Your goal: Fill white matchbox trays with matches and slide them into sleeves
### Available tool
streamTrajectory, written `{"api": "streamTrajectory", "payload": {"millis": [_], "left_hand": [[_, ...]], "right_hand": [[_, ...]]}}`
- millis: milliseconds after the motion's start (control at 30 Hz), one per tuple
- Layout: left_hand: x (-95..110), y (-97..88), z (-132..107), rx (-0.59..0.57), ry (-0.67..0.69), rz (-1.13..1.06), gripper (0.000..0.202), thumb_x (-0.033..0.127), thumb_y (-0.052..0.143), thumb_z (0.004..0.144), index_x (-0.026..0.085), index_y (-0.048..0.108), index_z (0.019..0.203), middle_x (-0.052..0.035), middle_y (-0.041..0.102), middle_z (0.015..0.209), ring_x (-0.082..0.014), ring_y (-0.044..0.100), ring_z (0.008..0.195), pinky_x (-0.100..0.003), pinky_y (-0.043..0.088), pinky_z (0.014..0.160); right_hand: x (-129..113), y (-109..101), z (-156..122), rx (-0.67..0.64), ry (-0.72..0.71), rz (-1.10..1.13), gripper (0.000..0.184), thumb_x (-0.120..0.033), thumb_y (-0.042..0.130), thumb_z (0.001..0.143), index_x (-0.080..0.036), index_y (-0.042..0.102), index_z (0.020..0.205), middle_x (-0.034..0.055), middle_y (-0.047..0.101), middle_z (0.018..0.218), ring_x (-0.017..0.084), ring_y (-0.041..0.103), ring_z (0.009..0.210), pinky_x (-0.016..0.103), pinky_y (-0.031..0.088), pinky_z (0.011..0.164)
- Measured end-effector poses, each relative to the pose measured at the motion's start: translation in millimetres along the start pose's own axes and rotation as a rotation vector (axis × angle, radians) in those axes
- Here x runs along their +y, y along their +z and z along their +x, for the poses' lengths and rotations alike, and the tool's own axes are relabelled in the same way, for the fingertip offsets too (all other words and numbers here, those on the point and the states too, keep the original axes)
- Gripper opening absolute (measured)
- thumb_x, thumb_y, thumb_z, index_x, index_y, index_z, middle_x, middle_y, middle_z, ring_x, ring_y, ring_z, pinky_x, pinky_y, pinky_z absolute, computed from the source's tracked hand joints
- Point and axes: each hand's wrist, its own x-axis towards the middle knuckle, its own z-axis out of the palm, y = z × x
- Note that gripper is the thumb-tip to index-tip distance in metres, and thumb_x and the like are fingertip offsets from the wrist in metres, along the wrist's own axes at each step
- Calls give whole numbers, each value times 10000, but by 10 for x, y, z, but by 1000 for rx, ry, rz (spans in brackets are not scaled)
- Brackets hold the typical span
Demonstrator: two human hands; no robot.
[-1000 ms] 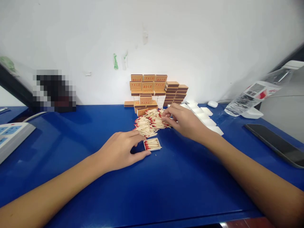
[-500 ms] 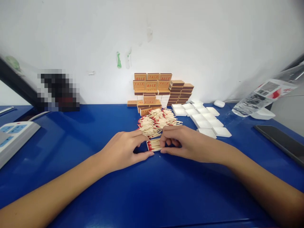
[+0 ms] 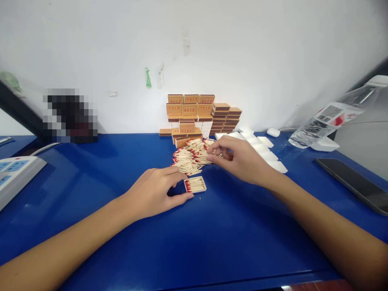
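Note:
A small white tray (image 3: 195, 184) filled with red-tipped matches lies on the blue table (image 3: 194, 234). My left hand (image 3: 154, 193) rests beside it, thumb and forefinger pinching the tray's left end. Just behind the tray spreads a loose pile of matches (image 3: 190, 155). My right hand (image 3: 239, 157) reaches over the pile's right side, fingers curled and pinched at the matches there.
Stacked brown matchboxes (image 3: 200, 115) stand against the white wall. White empty trays (image 3: 266, 151) lie in rows right of the pile. A water bottle (image 3: 327, 121) lies at the right, a dark phone (image 3: 351, 184) nearer. A power strip (image 3: 15, 173) sits at the left.
My right hand has left the tray and gone back up to the match pile. The left hand stays on the tray.

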Motion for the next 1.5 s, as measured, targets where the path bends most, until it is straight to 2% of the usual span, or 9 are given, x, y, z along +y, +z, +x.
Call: {"api": "streamTrajectory", "payload": {"millis": [100,200,400,800,967,1067,1200,1333,1500], "left_hand": [[-3,-1,4,-3,6,-12,286,444,699,976,205,736,1130,-11,710,890,-143,642,697,-265,454,639],[-3,0,9,-6,8,-16,278,442,703,975,208,737,1121,-13,711,900,-144,644,706,-262,454,637],[2,-4,12,-13,0,-17,273,430,710,974,208,744,1130,-9,703,894,-148,645,704,-271,455,632],[4,2,2,-23,5,-14,290,441,702,978,186,747,1109,-16,701,886,-158,655,716,-285,474,646],[-10,7,-1,-17,10,-15,291,443,690,984,192,747,1120,-13,706,903,-163,667,735,-292,481,651],[-9,10,1,-7,13,-5,292,448,701,978,191,746,1109,-10,712,910,-162,671,729,-293,479,647],[7,13,4,22,28,8,289,418,727,965,187,742,1138,-3,710,894,-153,669,704,-287,479,646],[8,14,-4,22,29,15,294,425,722,969,184,749,1136,-3,701,873,-154,668,701,-284,473,646],[-4,19,-14,15,19,8,318,455,704,979,188,748,1146,-3,697,874,-149,651,691,-283,463,638]], "right_hand": [[-218,-6,-67,-277,-52,139,165,-372,710,967,-220,724,904,-3,631,799,144,519,687,283,394,629],[-360,14,-127,-411,-74,131,140,-359,743,949,-221,734,925,-2,627,807,147,518,701,284,389,628],[-330,88,-153,-475,-52,111,128,-327,708,987,-217,716,922,9,640,866,153,527,739,292,391,658],[-334,115,-152,-485,-27,143,138,-305,688,1004,-201,675,915,-6,621,830,142,521,713,280,396,640],[-339,129,-151,-480,-11,179,158,-320,680,1011,-203,654,908,-17,610,803,133,511,692,265,392,614],[-333,139,-153,-423,-32,159,133,-291,669,1008,-205,648,908,-19,605,789,134,505,686,265,387,614],[-227,116,-119,-211,-59,81,135,-295,656,1011,-211,649,905,-6,603,807,144,515,694,277,391,633],[27,77,8,32,-58,-142,107,-251,658,994,-200,642,901,22,605,842,168,535,727,301,387,664],[287,60,135,5,-118,-223,101,-211,624,994,-187,646,899,36,603,858,179,564,765,305,399,692]]}}
